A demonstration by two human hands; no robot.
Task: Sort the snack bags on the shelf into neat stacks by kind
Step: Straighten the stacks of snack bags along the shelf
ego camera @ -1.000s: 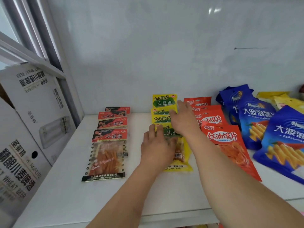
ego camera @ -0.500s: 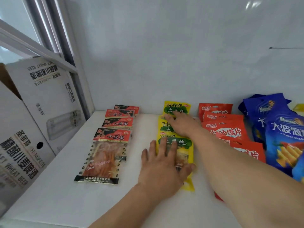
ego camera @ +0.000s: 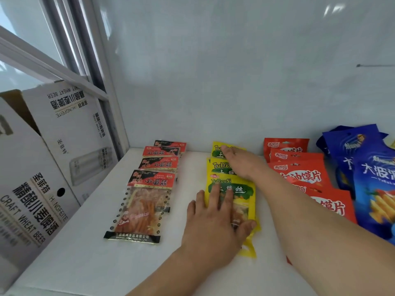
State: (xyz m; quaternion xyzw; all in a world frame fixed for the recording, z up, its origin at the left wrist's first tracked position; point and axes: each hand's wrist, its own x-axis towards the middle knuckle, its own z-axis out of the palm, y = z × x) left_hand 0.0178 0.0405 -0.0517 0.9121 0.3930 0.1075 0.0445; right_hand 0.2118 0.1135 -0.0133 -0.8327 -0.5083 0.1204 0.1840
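On the white shelf (ego camera: 89,253) lie rows of snack bags sorted by kind. A row of yellow TuDouSi bags (ego camera: 239,195) overlaps from front to back in the middle. My left hand (ego camera: 215,223) presses flat on the front yellow bag, fingers straight. My right hand (ego camera: 239,161) lies flat with straight fingers on the rear yellow bags near the wall. To the left sits a row of red-and-black gluten-strip bags (ego camera: 147,199). Right of the yellow row are red bags (ego camera: 303,174), partly hidden by my right forearm, then blue crisp bags (ego camera: 376,189).
White beer cartons (ego camera: 42,178) stand beyond the shelf's left end, past a metal frame post (ego camera: 100,82). The pale back wall (ego camera: 213,82) rises right behind the bag rows. Bare shelf surface shows at the front left.
The view has shifted closer and left. My left hand slid a little toward me along the front yellow bag; my right hand stays on the rear yellow bags.
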